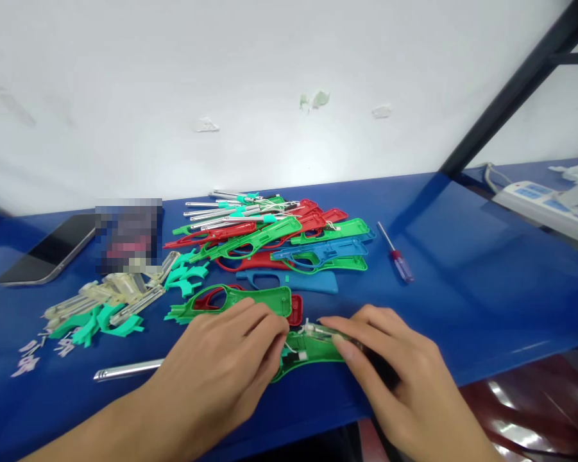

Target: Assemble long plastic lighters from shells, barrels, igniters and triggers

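Observation:
A green half shell of a long-nosed lighter [324,350] lies open side up at the table's front edge, between my hands. Its metal barrel [127,369] sticks out to the left from under my left hand [231,359]. The fingers of that hand are closed over the shell's left part, and their tips are hidden. A thin white wire shows beside them. My right hand [389,366] pinches a clear fuel tank [323,331] with a white valve between thumb and fingers, at the shell's right part. Just behind lie another green shell [264,300] and a red one [296,310].
Red, green and blue lighter shells [317,251] and metal barrels are heaped behind. Clear tanks [93,292], teal triggers [120,321] and small white pieces [26,366] lie left. A phone [52,247] is farther back. A screwdriver [400,262] and a power strip [534,196] are right.

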Motion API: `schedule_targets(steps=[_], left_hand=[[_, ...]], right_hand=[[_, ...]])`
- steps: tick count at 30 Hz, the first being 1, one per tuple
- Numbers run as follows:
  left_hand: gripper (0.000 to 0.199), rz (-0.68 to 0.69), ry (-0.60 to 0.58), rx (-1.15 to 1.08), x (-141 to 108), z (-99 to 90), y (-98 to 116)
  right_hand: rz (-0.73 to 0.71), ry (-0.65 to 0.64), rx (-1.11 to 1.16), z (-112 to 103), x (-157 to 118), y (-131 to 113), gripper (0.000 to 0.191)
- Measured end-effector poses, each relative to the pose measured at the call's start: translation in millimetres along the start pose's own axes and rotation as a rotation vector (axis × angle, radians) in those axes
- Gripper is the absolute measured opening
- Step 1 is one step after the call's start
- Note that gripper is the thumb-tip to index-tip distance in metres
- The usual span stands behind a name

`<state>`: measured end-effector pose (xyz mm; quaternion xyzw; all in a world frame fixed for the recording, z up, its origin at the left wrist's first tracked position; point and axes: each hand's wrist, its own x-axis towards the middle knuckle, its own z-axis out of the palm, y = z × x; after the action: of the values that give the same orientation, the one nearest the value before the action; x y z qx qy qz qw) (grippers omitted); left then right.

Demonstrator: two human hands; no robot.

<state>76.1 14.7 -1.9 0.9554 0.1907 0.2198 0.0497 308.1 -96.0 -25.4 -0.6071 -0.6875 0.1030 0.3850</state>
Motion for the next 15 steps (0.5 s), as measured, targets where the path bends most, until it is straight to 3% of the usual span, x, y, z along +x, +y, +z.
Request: schedule_targets(steps=[8, 15], left_hand=[[0.014, -0.054, 0.088, -0.181, -0.2, 8.9, -3.0], [0.013, -0.047, 0.112, -0.186, -5.2, 11.1, -4.5]], right_hand=[[-0.052, 0.031, -0.006, -1.3, -1.5, -1.6, 0.024], [-0.133, -0.001, -0.042, 1.1, -1.0, -1.1, 0.025]])
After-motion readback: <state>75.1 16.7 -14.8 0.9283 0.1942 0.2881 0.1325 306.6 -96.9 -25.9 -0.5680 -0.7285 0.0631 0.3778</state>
